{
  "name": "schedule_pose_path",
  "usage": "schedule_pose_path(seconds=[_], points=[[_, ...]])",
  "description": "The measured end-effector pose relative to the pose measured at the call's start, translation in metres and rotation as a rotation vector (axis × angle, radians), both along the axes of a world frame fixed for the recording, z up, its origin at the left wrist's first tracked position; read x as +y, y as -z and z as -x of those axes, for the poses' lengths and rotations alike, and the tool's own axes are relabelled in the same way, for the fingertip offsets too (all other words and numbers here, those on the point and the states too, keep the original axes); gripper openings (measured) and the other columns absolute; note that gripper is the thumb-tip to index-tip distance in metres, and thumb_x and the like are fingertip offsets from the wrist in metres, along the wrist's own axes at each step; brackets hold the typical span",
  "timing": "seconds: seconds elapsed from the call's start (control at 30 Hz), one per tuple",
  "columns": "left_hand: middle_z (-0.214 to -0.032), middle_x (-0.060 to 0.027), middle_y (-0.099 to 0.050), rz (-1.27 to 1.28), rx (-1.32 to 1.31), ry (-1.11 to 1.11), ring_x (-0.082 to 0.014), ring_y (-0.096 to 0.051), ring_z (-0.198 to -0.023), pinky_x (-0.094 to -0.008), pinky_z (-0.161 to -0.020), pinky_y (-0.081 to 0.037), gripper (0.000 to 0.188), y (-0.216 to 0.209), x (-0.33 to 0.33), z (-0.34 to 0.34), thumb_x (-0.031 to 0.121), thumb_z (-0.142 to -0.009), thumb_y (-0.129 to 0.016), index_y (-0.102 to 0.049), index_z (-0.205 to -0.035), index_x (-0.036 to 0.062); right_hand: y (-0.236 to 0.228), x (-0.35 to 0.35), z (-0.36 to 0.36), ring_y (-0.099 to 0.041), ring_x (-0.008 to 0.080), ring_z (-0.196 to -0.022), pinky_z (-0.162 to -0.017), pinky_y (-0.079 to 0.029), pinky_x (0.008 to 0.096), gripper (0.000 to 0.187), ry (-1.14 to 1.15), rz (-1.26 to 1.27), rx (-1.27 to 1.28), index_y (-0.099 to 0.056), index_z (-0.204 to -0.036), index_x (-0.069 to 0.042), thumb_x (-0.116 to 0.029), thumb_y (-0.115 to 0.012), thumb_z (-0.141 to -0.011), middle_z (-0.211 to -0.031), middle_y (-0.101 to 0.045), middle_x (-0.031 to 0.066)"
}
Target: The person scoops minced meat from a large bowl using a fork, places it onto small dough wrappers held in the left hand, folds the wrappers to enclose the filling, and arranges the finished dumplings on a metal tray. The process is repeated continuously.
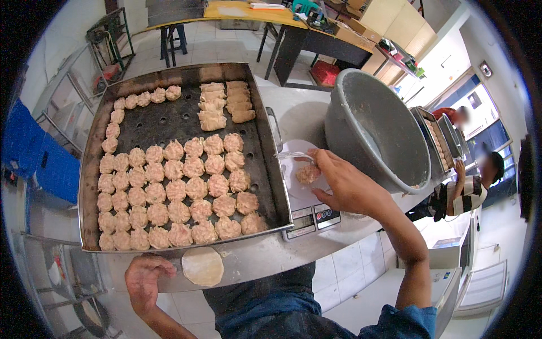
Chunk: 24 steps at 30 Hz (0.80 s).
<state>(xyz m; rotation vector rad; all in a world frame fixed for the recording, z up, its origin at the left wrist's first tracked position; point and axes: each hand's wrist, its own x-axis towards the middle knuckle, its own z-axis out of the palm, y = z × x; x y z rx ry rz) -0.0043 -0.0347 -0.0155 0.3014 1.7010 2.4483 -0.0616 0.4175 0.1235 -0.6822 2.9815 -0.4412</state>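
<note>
A thin metal utensil (293, 154), its working end hard to make out, is held in my right hand (345, 181). Beneath those fingers a lump of pinkish minced filling (307, 174) rests over the white plate of a kitchen scale (300, 225). My left hand (148, 277) is at the table's front edge, its fingers loosely bent with nothing visible in them. Close beside it lies a round pale dough wrapper (202, 266), or a stack of them. A large square metal tray (161, 121) carries rows of open-topped meat dumplings (176, 190) and several folded rolls (212, 106).
A big grey basin (377, 133) stands right of the scale on the steel table (299, 101). Beyond it are another filled tray (437, 138) and two people (460, 189) at the right. A yellow-topped table (226, 10) is at the back.
</note>
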Motion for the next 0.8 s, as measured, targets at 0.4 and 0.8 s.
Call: schedule_pose_path(seconds=[0.4,0.8], points=[[-0.119,-0.0214,-0.065,-0.160,-0.022,0.188,-0.0286,-0.065,-0.109,-0.0406,-0.095,-0.051,0.053,-0.011,0.002,0.001,0.023,-0.083,-0.078,-0.059,-0.123,-0.0067,-0.017,-0.035,0.024,-0.066,0.0275,-0.106,-0.086,-0.054,0.0351,0.027,0.456,0.278,-0.110,-0.048,-0.104,0.001,-0.010,-0.069,-0.090,-0.114,-0.066,0.0206],[-0.123,-0.0118,-0.066,0.115,0.119,0.281,-0.0206,-0.064,-0.110,-0.0355,-0.095,-0.050,0.047,-0.023,-0.004,0.008,0.025,-0.086,-0.079,-0.064,-0.123,0.0010,0.080,-0.254,0.286,-0.071,0.0276,-0.082,-0.071,-0.056,0.0380,0.041,0.148,0.631,0.026,-0.051,-0.103,0.003,-0.020,-0.077,-0.082,-0.098,-0.069,0.0189]])
